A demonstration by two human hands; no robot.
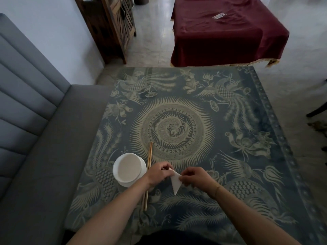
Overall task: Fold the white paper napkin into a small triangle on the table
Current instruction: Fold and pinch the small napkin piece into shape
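Observation:
The white paper napkin (175, 183) is folded into a narrow triangle whose tip points toward me, near the table's front edge. My left hand (160, 173) pinches its upper left corner. My right hand (194, 175) pinches its right edge. Both hands hide the napkin's top part. It lies low over the blue patterned table (230, 138); I cannot tell whether its tip touches the surface.
A white bowl on a small white plate (129, 169) stands just left of my left hand. A pair of wooden chopsticks (148, 160) lies between the bowl and the napkin, partly under my left wrist. A grey bench (44, 147) runs along the table's left side.

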